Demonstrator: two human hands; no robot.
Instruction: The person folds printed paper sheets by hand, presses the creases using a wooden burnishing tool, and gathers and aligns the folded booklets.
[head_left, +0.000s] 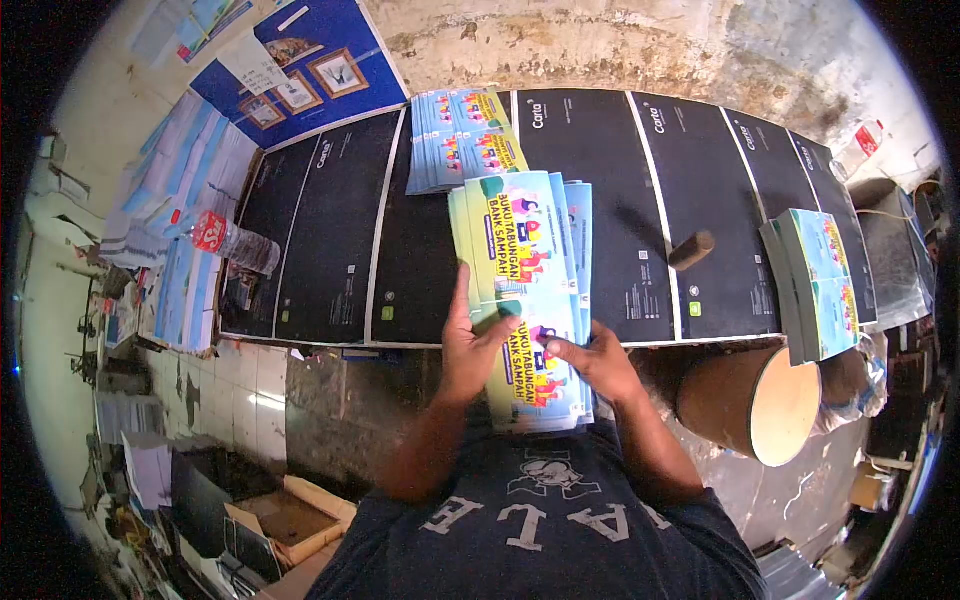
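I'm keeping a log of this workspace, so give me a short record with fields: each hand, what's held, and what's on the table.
Left hand: grips the left edge, thumb in front
Right hand: grips the lower right edge, thumb in front
Held: printed stack, edges uneven
Table: covered with black panels
Table back: another printed pile
Table left: plastic bottle
Table right: thick printed bundle
Unclear: brown object
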